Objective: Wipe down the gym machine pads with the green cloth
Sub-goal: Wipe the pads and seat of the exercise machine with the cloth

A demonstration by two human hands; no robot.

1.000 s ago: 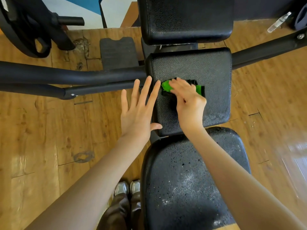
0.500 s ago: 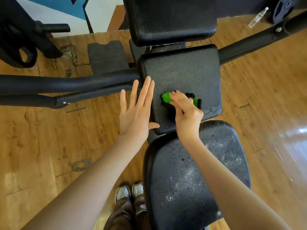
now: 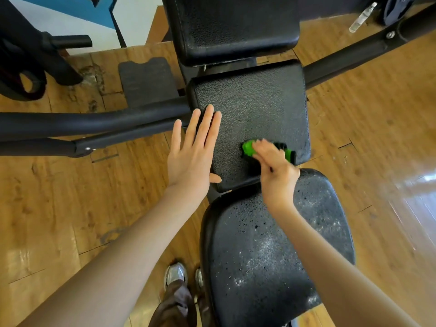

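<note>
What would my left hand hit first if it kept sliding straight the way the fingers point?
The left hand lies flat, fingers pointing up the middle pad along its left edge. Going straight on, it would probably meet the top pad first, though depth is unclear.

Bright daylight glares off the wooden floor (image 3: 415, 192) (right side), edges bowed, right hand (image 3: 274, 171) motion-blurred.

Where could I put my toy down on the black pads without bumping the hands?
The top pad is bare. The middle pad has free room between the left hand and its right edge, above the cloth. It is crowded where the right hand wipes. The near seat is bare but spotted with droplets.
</note>
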